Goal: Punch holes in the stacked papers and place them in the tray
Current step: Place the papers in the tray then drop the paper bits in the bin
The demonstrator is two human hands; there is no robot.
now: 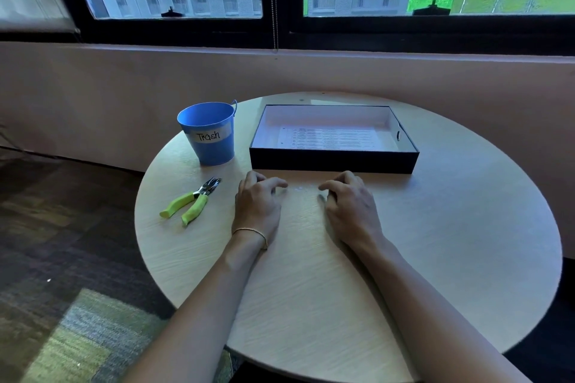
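A printed sheet of paper [329, 138] lies flat inside the black tray [333, 162] at the back of the round table. A hole punch with green handles [189, 202] rests on the table to the left, untouched. Small white paper dots [300, 188] lie on the tabletop just in front of the tray. My left hand [258, 204] and my right hand [348, 200] rest on the table on either side of the dots, fingers curled and pointing inward toward them. Neither hand holds anything that I can see.
A blue bucket labelled "Trash" [209, 132] stands left of the tray, behind the punch. The wooden table [451, 242] ends near the wall under the window. A rug [77, 342] lies on the floor at lower left.
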